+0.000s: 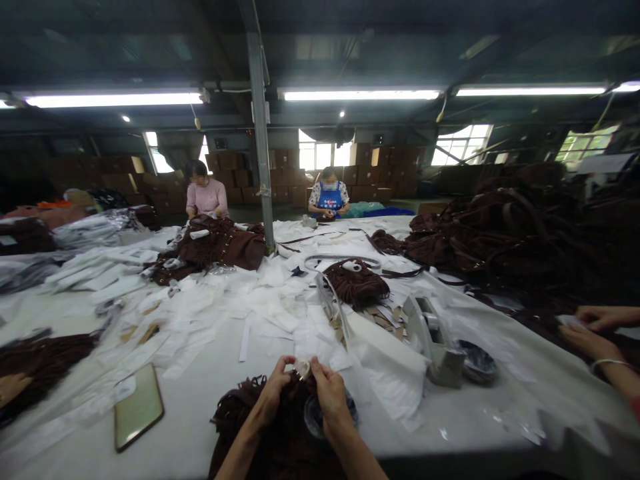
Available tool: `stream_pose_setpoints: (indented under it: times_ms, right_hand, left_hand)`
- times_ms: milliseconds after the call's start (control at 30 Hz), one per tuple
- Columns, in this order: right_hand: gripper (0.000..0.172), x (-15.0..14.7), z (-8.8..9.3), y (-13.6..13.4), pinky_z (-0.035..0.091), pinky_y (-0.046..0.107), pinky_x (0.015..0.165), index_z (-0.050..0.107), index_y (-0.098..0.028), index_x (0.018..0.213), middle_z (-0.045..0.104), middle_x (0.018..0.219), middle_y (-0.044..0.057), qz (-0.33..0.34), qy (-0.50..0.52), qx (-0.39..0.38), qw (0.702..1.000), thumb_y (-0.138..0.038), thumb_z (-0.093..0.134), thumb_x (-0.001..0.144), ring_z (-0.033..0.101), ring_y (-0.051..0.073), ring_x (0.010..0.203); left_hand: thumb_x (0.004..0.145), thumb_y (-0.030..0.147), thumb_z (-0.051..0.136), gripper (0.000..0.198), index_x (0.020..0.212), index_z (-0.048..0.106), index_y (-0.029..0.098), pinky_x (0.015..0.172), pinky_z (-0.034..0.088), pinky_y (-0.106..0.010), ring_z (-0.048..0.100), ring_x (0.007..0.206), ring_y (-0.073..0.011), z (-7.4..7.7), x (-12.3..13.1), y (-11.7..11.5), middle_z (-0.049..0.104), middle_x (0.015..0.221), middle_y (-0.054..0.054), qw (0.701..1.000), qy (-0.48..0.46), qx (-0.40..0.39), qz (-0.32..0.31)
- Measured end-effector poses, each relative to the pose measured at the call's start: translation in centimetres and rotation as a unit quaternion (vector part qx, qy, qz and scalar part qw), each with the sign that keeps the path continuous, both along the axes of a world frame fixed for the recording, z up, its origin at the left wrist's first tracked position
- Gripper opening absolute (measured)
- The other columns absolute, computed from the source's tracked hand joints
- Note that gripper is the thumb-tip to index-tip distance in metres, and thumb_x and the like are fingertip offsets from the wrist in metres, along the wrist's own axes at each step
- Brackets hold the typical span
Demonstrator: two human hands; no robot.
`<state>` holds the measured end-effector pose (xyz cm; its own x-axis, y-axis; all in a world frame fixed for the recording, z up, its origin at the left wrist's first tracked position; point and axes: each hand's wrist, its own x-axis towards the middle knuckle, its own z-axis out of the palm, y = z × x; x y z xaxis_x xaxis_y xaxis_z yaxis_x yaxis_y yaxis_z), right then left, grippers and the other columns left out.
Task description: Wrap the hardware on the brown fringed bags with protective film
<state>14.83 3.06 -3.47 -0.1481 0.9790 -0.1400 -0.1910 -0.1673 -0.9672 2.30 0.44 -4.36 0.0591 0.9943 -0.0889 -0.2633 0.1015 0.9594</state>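
Note:
My left hand (274,392) and my right hand (330,395) meet near the table's front edge, fingers closed in a pinch. Between the fingertips is a small white piece (302,368), perhaps paper or tissue, at a bit of metal on a brown fringed bag (280,433). The bag lies under my wrists, its lower part cut off by the picture's edge. A dark roll of clear tape (314,419) rests beside the bag, partly hidden behind my right hand.
A phone (139,408) lies left. White paper sheets (270,307) cover mid-table. A grey tape dispenser (434,343), another tape roll (476,362) and a brown bag (356,281) stand ahead. Co-workers' hands (593,333) work at right; more bags (490,233) are piled behind.

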Motion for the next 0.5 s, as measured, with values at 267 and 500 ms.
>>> stream_pose_setpoints:
  times_ms: [267,500]
  right_hand:
    - [0.049,-0.3,-0.5,-0.5,0.026,0.024,0.048,0.054,-0.018,0.057,0.043,0.050,-0.005,-0.031,-0.048,0.042,0.998,-0.065,0.058,0.070,0.036,0.010,0.048]
    - [0.051,-0.5,0.0,-0.4,0.029,0.023,0.048,0.053,-0.018,0.055,0.046,0.051,-0.003,-0.004,-0.045,0.052,0.998,-0.065,0.053,0.075,0.039,0.011,0.049]
  left_hand:
    - [0.077,0.042,0.064,0.062,0.126,0.031,0.023,0.050,0.028,-0.019,0.043,0.052,-0.0078,-1.1,-0.9,-0.5,0.055,0.066,0.005,0.997,-0.049,0.063,-0.003]
    - [0.082,0.042,0.060,0.064,0.133,0.025,0.023,0.050,0.035,-0.020,0.048,0.049,-0.0083,-0.3,-1.4,-0.7,0.047,0.063,0.009,0.994,0.056,0.088,-0.018]
